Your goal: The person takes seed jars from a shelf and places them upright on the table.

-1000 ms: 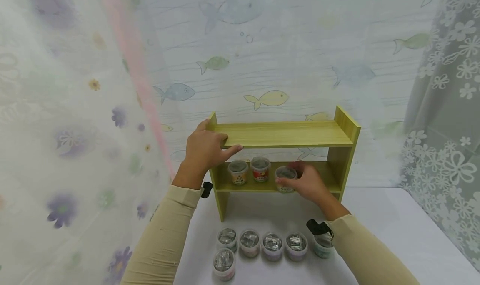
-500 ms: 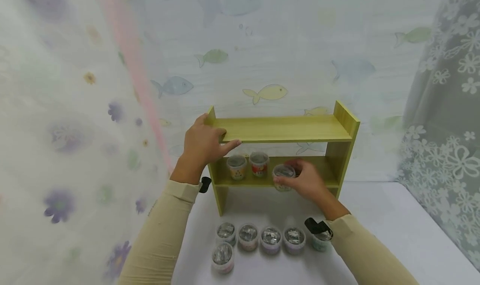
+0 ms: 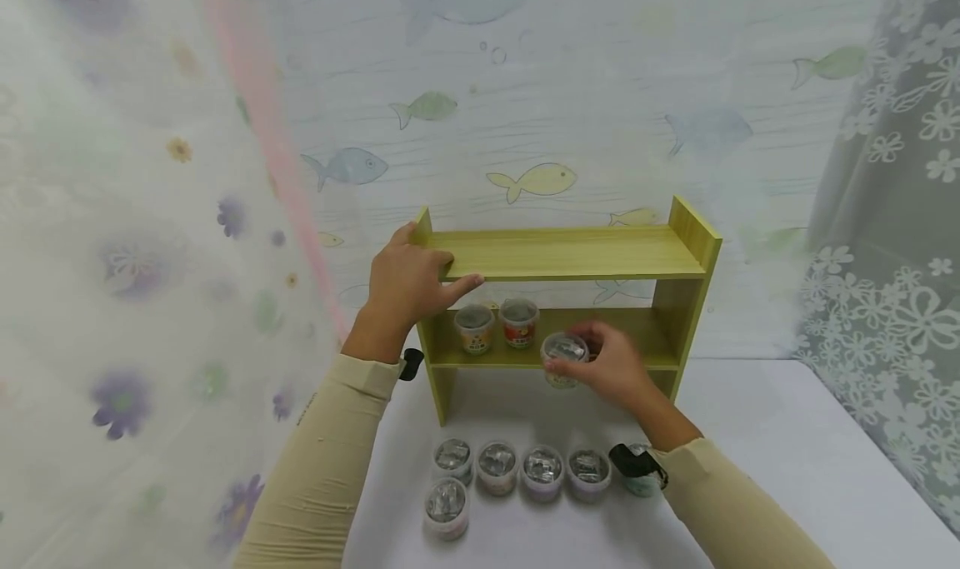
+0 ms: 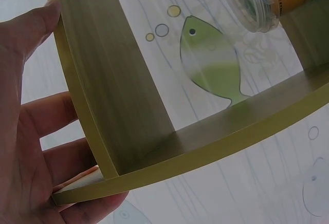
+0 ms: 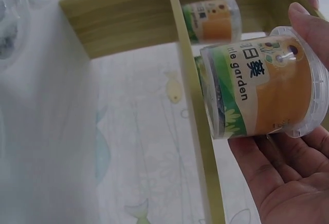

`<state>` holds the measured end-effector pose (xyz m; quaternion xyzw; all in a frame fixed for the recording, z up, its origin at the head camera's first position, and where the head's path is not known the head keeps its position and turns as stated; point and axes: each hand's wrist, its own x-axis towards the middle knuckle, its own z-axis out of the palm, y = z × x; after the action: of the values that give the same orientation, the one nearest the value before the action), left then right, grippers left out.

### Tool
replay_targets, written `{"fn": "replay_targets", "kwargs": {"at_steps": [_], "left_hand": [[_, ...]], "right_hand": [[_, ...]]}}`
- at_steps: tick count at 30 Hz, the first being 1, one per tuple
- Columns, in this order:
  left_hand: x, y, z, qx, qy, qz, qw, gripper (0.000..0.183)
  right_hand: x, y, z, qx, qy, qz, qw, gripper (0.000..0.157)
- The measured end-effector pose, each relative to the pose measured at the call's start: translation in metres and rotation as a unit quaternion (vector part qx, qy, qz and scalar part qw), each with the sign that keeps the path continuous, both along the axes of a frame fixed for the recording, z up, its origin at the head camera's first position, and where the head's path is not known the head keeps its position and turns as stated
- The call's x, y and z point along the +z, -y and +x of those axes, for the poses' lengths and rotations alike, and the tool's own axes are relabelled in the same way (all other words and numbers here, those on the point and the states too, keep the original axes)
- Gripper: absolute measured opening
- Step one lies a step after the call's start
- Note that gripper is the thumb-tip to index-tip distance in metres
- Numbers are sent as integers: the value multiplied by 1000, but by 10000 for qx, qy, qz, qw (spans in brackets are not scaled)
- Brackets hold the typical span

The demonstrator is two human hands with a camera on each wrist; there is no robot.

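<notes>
My left hand (image 3: 408,282) grips the upper left corner of a yellow-green wooden shelf (image 3: 570,252); the left wrist view shows its fingers around the side panel. In my right hand (image 3: 611,361) is a clear-lidded plastic cup (image 3: 564,361), pinched between thumb and fingers at the middle tier's front edge. The right wrist view shows an orange label reading "little garden" on this cup (image 5: 267,85). On the middle tier, left of it, stand an orange-labelled cup (image 3: 475,329) and a red-labelled cup (image 3: 519,323).
Several similar lidded cups (image 3: 542,473) stand in a row on the white tabletop (image 3: 750,436) before the shelf. One more cup (image 3: 447,509) stands in front of the row's left end. A fish-patterned curtain (image 3: 600,119) hangs behind.
The right hand has brought its cup slightly forward and left, out past the middle tier's front edge. The left hand keeps its grip on the shelf. The head view has tilted a little.
</notes>
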<state>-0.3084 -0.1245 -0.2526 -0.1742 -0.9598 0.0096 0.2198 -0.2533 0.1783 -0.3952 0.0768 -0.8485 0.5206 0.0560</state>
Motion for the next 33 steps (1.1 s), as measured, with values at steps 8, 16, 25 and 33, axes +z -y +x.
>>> {"fn": "replay_targets", "kwargs": {"at_steps": [8, 16, 25, 33], "left_hand": [[0, 2, -5, 22, 19, -8, 10000, 68], [0, 2, -13, 3, 56, -58, 10000, 70], [1, 2, -14, -16, 32, -36, 10000, 70], [1, 2, -14, 12, 51, -46, 10000, 69]], "right_hand": [[-5, 10, 6, 48, 28, -35, 10000, 74], [-12, 23, 10, 74, 28, -24, 10000, 73], [-18, 35, 20, 246, 128, -358, 9990, 71], [-22, 43, 31, 356, 287, -388, 9982, 70]]}}
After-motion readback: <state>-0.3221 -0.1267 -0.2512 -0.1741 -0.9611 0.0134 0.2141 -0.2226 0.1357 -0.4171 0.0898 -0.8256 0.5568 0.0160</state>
